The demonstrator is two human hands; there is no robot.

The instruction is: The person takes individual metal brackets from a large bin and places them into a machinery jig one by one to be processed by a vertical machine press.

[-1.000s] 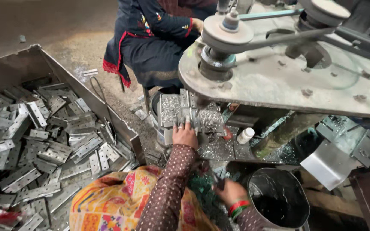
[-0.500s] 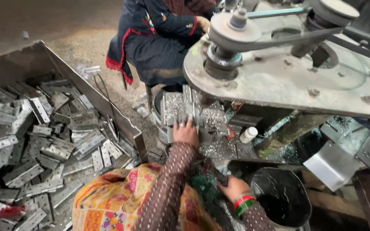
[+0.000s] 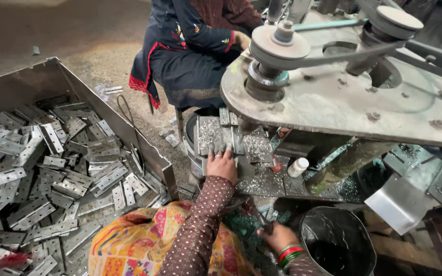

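Under the machine, left hand (image 3: 222, 164) still on hinge (image 3: 220, 134)

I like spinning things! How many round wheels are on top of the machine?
2. One pulley wheel sits above the left hand; the other pulley wheel is at the top right. Others may be hidden.

Dusty grey concrete floor (image 3: 52, 30), perhaps daylit, beside a metal bin (image 3: 37, 84).
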